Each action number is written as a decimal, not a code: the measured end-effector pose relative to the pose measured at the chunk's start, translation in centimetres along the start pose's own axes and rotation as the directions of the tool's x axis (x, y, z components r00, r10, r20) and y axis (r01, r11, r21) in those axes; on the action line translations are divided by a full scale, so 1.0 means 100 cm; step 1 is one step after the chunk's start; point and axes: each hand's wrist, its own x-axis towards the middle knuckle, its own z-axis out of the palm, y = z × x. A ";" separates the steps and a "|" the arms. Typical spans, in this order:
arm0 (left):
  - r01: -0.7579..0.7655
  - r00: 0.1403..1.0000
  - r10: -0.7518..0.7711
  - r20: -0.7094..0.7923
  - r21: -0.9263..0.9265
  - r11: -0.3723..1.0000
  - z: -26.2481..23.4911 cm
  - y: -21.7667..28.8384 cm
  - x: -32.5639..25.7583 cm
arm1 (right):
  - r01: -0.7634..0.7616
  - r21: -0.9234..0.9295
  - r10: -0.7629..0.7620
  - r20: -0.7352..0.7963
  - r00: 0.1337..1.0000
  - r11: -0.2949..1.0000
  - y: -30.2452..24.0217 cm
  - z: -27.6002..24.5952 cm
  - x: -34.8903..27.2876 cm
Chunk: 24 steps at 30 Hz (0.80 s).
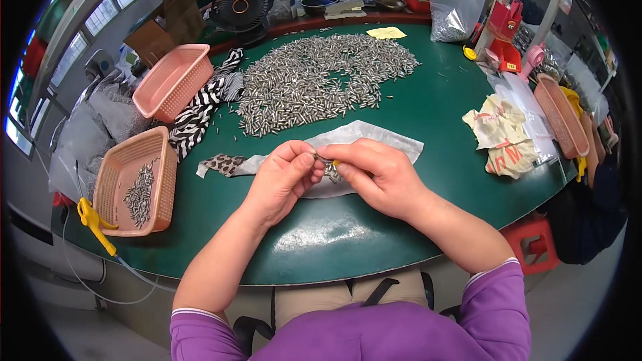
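My left hand [284, 177] and my right hand [378, 174] meet over the green table [428, 113], fingertips pinched together on a small silver metal piece [326, 160]; a bit of yellow shows at the right fingertips. Under the hands lies a clear plastic bag [374, 137] with a few more small metal pieces [332, 174] on it. Beyond the bag spreads a large heap of small silver metal cylinders [321, 80].
A pink basket [114, 167] holding several metal pieces stands at the left, another pink basket [172, 81] behind it. Striped cloth [200, 110], leopard-print cloth [224, 164], yellow-handled tool [93, 224], crumpled rag [501, 137], a third basket [558, 113], a fan [241, 7] and a red device [505, 33] surround the table.
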 end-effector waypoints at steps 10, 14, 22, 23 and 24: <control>0.010 0.998 -0.017 0.054 0.128 0.992 0.008 -0.001 -0.003 | 0.067 -0.346 -0.126 -0.150 0.981 0.936 0.006 -0.007 0.008; -0.024 1.000 0.023 0.010 0.100 0.995 0.004 0.000 -0.001 | 0.073 -0.225 -0.104 -0.127 0.986 0.972 0.006 -0.007 0.006; -0.027 0.993 0.022 0.113 0.042 0.999 0.001 -0.001 -0.001 | 0.148 -0.080 -0.150 -0.029 0.988 0.986 0.000 -0.005 0.003; -0.028 0.993 0.023 0.114 0.043 0.999 0.000 -0.001 -0.001 | 0.148 -0.080 -0.150 -0.023 0.988 0.986 0.001 -0.005 0.003; -0.030 0.993 0.024 0.114 0.044 0.999 0.000 -0.002 -0.001 | 0.148 -0.080 -0.150 -0.023 0.988 0.986 0.001 -0.005 0.003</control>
